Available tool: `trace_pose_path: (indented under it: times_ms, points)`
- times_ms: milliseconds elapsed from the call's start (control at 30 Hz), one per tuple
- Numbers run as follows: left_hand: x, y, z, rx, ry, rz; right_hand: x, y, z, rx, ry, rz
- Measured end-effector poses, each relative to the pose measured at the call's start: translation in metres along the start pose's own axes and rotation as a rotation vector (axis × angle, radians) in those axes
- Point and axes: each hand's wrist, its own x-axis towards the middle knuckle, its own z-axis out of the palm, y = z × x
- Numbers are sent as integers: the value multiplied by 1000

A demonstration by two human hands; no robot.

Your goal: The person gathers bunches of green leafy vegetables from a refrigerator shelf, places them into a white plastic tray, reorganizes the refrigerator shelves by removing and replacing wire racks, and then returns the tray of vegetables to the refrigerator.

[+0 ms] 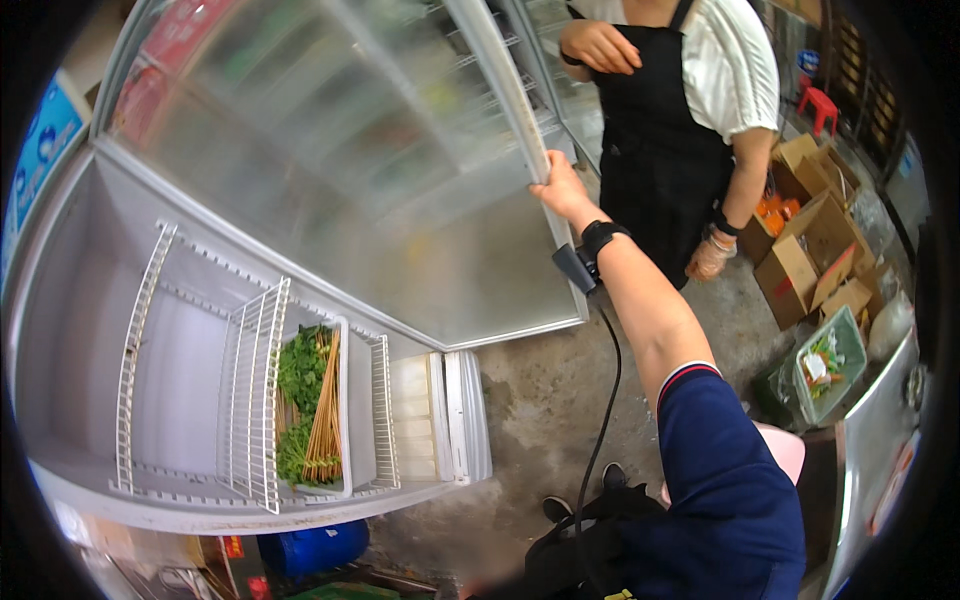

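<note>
My right hand (562, 187) grips the free edge of a glass refrigerator door (480, 225), which stands swung out from its cabinet. A black band with a small dark device (576, 268) is strapped to my right wrist. Inside the refrigerator cabinet (56, 360), white wire shelves (255, 397) divide the space. One shelf bears a white plastic tub (345, 420) with leafy green herbs (304, 367) and a bundle of thin wooden skewers (324, 420). Pale stacked containers (412, 416) lie at the cabinet's lower end. My left hand is out of view.
Beyond the door stands a person in a black apron (660, 157), one hand in a clear glove. Open cardboard boxes (814, 247), a lined green bin (832, 367) and a metal counter (874, 442) line the right. A black cable (609, 405) hangs over the concrete floor.
</note>
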Motion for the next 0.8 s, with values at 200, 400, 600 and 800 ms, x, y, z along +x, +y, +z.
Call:
trace_pose_path:
  times_ms: [200, 400, 600, 800]
  points:
    - [23, 26, -28, 325, -118, 126, -109, -31, -12, 49, 34, -190]
    - [-39, 144, 64, 438, -196, 329, -240, -81, -24, 316, -261, 24]
    - [-63, 181, 122, 567, -114, 813, -337, -112, -41, 386, -557, -357]
    - [-104, 207, 121, 422, -270, 808, -384, -32, -82, -146, -839, -241]
